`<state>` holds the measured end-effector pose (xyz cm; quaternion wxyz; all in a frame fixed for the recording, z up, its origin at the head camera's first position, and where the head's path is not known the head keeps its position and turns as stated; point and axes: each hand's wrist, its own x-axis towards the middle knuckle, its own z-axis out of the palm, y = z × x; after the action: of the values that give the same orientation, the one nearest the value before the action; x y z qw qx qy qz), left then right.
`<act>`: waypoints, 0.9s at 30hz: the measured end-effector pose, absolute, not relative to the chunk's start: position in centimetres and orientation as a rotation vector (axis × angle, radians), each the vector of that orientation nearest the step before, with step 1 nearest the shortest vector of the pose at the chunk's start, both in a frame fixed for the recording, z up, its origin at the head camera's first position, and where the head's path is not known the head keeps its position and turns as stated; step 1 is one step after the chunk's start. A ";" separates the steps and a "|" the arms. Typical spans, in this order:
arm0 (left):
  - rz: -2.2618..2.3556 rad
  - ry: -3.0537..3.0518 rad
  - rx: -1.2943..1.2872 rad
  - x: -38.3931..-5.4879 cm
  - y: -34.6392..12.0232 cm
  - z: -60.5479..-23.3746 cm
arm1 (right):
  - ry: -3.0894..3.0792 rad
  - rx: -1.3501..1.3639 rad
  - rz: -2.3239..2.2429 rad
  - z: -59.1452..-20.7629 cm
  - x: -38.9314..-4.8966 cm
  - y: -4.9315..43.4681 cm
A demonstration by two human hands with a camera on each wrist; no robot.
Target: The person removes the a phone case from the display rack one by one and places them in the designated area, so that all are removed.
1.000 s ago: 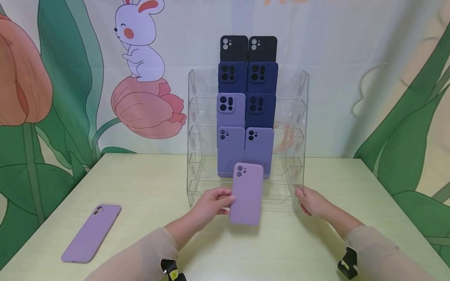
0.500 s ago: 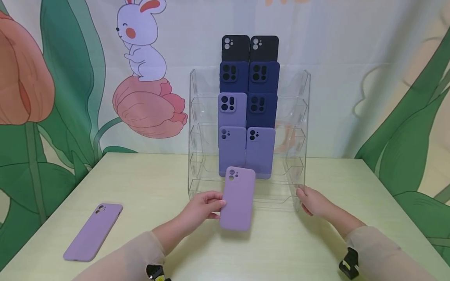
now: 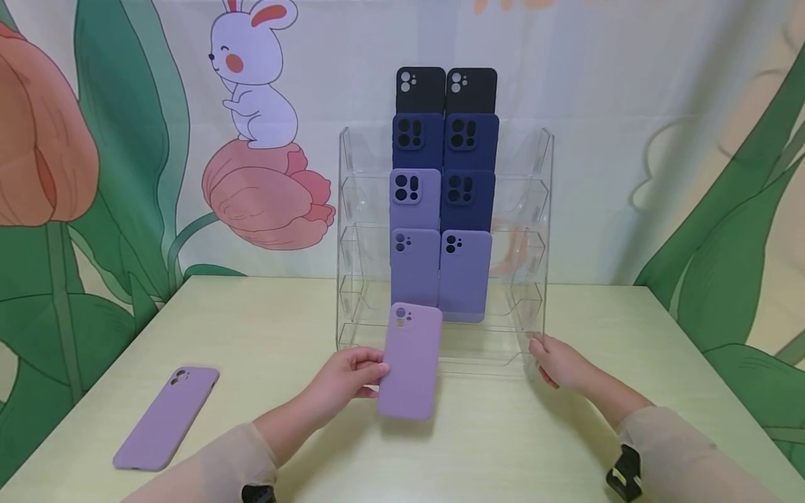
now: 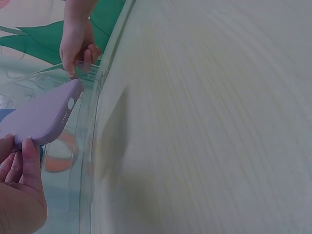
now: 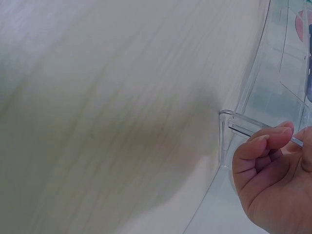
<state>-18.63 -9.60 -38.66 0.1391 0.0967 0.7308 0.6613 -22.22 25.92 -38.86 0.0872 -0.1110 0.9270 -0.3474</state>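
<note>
Pinched lilac case (image 3: pixel 410 363) — matte, round-cornered, clear rack (image 3: pixel 518 202)

A plain lilac phone case (image 3: pixel 410 362), its camera cutouts at the upper left, tilts slightly right, pinched at its left edge by the left hand (image 3: pixel 351 376). Just behind it, a clear, multi-tiered rack (image 3: pixel 533 199) stands upright, the right hand (image 3: pixel 556 358) gripping its lower right side.
</note>
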 end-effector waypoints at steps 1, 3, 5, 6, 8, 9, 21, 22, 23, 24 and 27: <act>1.912 2.111 0.279 -18.6 -9.6 -38.6 | 2.759 -0.334 -1.036 -38.9 -22.2 25.9; 1.914 2.112 0.273 -18.5 -9.7 -38.5 | 2.755 -0.343 -1.035 -38.9 -22.2 26.0; 1.916 2.117 0.267 -18.4 -9.8 -38.4 | 2.751 -0.354 -1.034 -38.9 -22.2 26.0; 1.917 2.118 0.262 -18.4 -9.9 -38.4 | 2.749 -0.359 -1.034 -38.9 -22.2 26.0; 1.916 2.122 0.261 -18.4 -10.0 -38.4 | 2.748 -0.363 -1.030 -38.8 -22.2 26.0; 1.914 2.124 0.262 -18.4 -10.1 -38.4 | 2.747 -0.363 -1.029 -38.8 -22.2 26.0; 1.907 2.135 0.251 -17.9 -11.4 -38.5 | 2.735 -0.354 -1.028 -38.9 -22.2 26.0; 1.911 2.130 0.242 -17.9 -11.5 -38.5 | 2.734 -0.352 -1.025 -38.9 -22.2 26.0; 1.912 2.127 0.240 -17.8 -11.7 -38.6 | 2.735 -0.353 -1.023 -38.9 -22.2 26.0; 1.911 2.128 0.241 -17.8 -11.8 -38.6 | 2.734 -0.347 -1.022 -38.9 -22.2 26.0; 1.900 2.132 0.245 -17.7 -12.3 -38.7 | 2.736 -0.333 -1.018 -38.9 -22.2 26.1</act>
<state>-17.70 -12.32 -38.75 0.1374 0.0848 0.7367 0.6566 -22.16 26.07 -38.86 0.1013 -0.1126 0.9264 -0.3448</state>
